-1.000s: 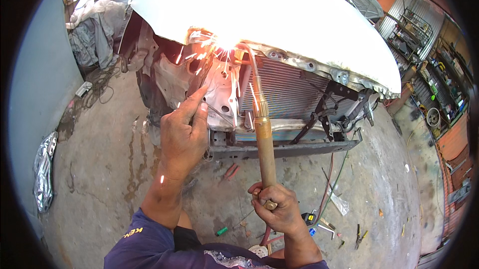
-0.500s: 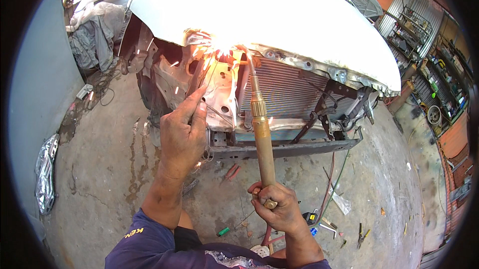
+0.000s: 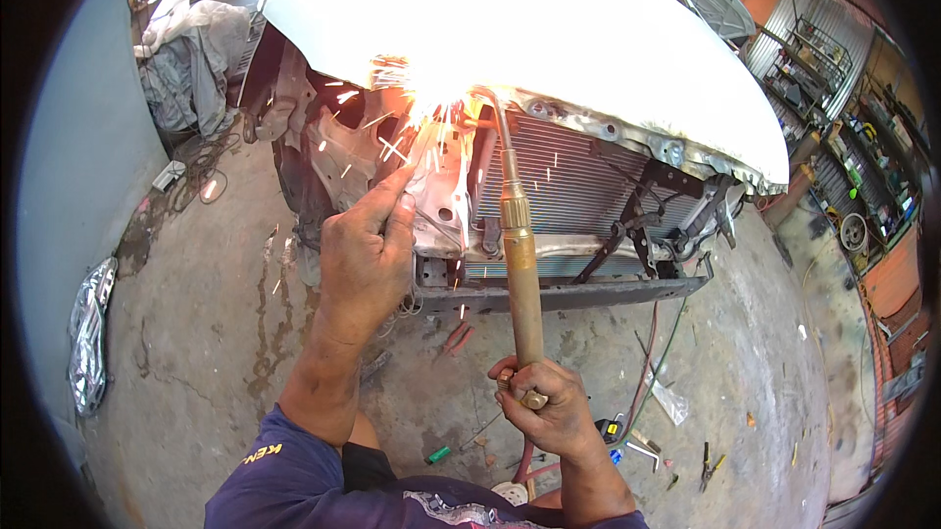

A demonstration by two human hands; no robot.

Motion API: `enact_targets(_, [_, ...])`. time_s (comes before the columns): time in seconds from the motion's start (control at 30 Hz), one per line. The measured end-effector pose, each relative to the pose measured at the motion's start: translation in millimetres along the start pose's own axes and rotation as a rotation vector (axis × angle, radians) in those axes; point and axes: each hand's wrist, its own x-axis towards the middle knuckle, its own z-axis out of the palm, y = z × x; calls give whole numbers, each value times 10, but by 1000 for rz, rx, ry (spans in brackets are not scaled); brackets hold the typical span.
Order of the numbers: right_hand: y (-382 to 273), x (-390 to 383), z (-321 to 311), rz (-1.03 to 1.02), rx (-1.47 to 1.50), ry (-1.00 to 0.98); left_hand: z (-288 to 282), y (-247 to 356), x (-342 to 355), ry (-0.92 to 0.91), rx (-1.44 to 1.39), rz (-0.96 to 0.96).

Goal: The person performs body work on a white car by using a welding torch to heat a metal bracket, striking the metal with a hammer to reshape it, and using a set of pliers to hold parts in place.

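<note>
My left hand [image 3: 368, 250] is closed, thumb and forefinger pinched on what looks like a thin filler rod [image 3: 416, 149]. The rod points up to a bright burst of sparks [image 3: 437, 109]. My right hand [image 3: 544, 403] grips the lower end of a brass gas torch [image 3: 521, 279], by its valve knobs. The torch's bent tip reaches the upper metal crosspiece [image 3: 627, 132] at the front of a car, where glare hides the contact point. Just below and left of the sparks is a pale, bare metal panel [image 3: 438, 176] with round holes. A radiator [image 3: 578, 171] lies right of it.
A white car hood [image 3: 588, 29] hangs over the work. Red and green hoses [image 3: 647, 372] trail along the concrete floor, near pliers [image 3: 708, 465], a tape measure [image 3: 608, 428] and a green object [image 3: 438, 454]. A wall [image 3: 88, 166] stands left, cluttered shelves [image 3: 833, 127] right.
The sparks have grown into a wider spray, with some falling lower. The torch and my left hand have shifted slightly to the right; both grips are unchanged.
</note>
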Motion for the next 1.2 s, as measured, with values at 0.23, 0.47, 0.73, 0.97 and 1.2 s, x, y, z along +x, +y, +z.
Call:
enact_targets(0.23, [-54,10,2,14,-9,7,-15,2,14,28,74,98])
enact_targets(0.47, [-85,16,33,37,5,13,-42,25,39,-15,28,21])
enact_targets(0.73, [-63,14,44,21,-8,31,0,-21,34,23,-10,28])
enact_targets(0.97, [-43,0,33,37,0,37,-32,11,48,-26,40,-17])
enact_targets(1.2, [-73,20,42,40,14,39,-51,39,64,-32,31,-7])
